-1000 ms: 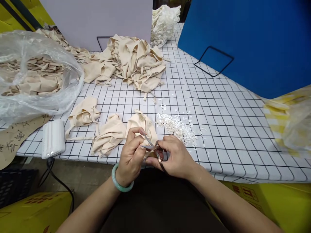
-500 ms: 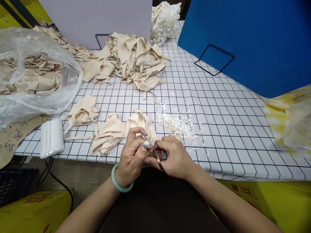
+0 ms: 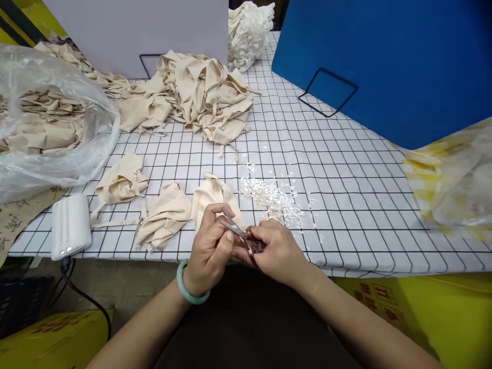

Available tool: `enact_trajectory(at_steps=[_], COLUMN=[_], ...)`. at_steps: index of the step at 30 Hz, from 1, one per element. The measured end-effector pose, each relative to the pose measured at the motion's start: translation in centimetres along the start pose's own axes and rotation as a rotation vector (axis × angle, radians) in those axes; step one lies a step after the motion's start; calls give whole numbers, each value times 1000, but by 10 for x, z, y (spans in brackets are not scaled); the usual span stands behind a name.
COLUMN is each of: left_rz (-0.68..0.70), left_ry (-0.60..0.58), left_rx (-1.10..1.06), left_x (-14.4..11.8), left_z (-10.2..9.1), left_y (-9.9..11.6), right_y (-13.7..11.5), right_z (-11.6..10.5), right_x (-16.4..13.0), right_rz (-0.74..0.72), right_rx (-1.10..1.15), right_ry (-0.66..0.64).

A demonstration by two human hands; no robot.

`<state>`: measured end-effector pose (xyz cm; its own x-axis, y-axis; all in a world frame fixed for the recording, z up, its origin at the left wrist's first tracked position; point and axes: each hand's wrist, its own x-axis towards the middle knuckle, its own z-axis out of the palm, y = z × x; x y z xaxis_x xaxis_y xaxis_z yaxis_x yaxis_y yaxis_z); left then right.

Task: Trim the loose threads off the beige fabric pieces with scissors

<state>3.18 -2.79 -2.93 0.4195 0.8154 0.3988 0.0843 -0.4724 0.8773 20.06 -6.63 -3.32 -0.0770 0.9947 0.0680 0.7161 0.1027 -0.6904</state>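
My right hand grips a small pair of scissors, its fingers around the handles. The blades point left and stand a little apart. Close against them, my left hand, with a green bangle at the wrist, is closed in a pinch. It holds a beige cloth piece that spreads on the table behind it; the pinched part is mostly hidden by the fingers. Two more crumpled beige cloth pieces, one close by and one with a strap, lie to the left.
Small white snippets are scattered right of the cloth. Behind are a heap of beige cloth and a plastic bag of similar pieces. A white power bank with a cable sits at the table's front left. A blue board stands at right.
The scissor blades have come closer together, and my hands keep nearly the same place. The view has turned slightly, so the table's things appear a little further left.
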Motion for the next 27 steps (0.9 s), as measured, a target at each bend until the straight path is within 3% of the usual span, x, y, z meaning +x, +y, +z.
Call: enact_trajectory(at_steps=[7,10,12,14,17,20,23,25,27], left_rz=[-114,-110,-90,-69,-78,-219,-366,-404,-383], left_ry=[-150,-174,-189,-206,-120,-103,-283,-361,-359], left_rx=[-109,-123,-94,19,423,681,554,420,327], left_x=[12,17,18,13,-4,-29,-41,-31,0], left_z=[27,29,20,2,-26,-40,-39,-40,-48], left_y=[-15,-17,-13,-7,-3,-10,-18,-19,-19], right_y=[27,39,46,50,45,27,7,-1,-5], right_z=[1,-12,-31,-50,-58,-28,19,39,41], right_x=[-19,-20,-18,-14,-5,1,5,13,35], right_rz=[229,376,424,380,246,138,2,-37,-29], right_rx=[42,120,52,-74,-105,83,250,283,347], right_ry=[21,7,62,132,154,25,-105,-98,-77])
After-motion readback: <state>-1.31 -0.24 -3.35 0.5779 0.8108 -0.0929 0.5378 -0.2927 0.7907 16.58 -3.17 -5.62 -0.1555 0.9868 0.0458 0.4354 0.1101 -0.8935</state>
